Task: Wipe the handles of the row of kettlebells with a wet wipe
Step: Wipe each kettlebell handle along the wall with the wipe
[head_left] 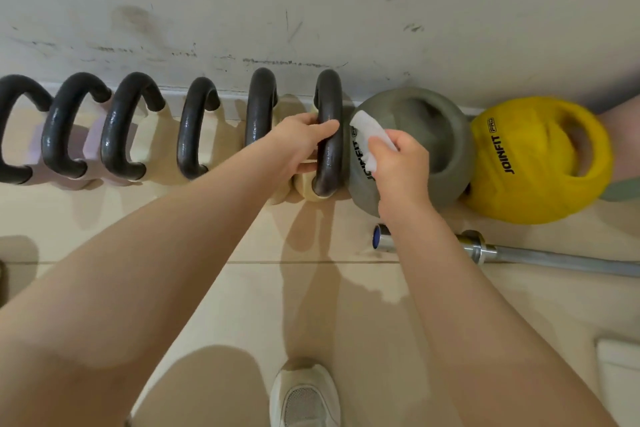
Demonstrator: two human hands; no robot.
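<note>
Dark, glossy metal on the handle (328, 128) at the right end of the kettlebell row (138, 128) against the wall (346, 10): stiff, probably slick once damp, on a weight likely too heavy to shift by accident. Held steady by the left hand (304, 142), fingers curled over the top of the bar and thumb underneath. Pinched in the right hand (398, 163), a white wet wipe (369, 137): limp, light, easy to bunch, best kept folded under the fingertips. Wipe just beside the handle on its right, hanging in front of the grey ball weight (415, 149), touching or not, impossible to tell. Five more handles well apart to the left. Yellow ball weight (533, 159) and steel bar (554, 260) nearby on the floor.
</note>
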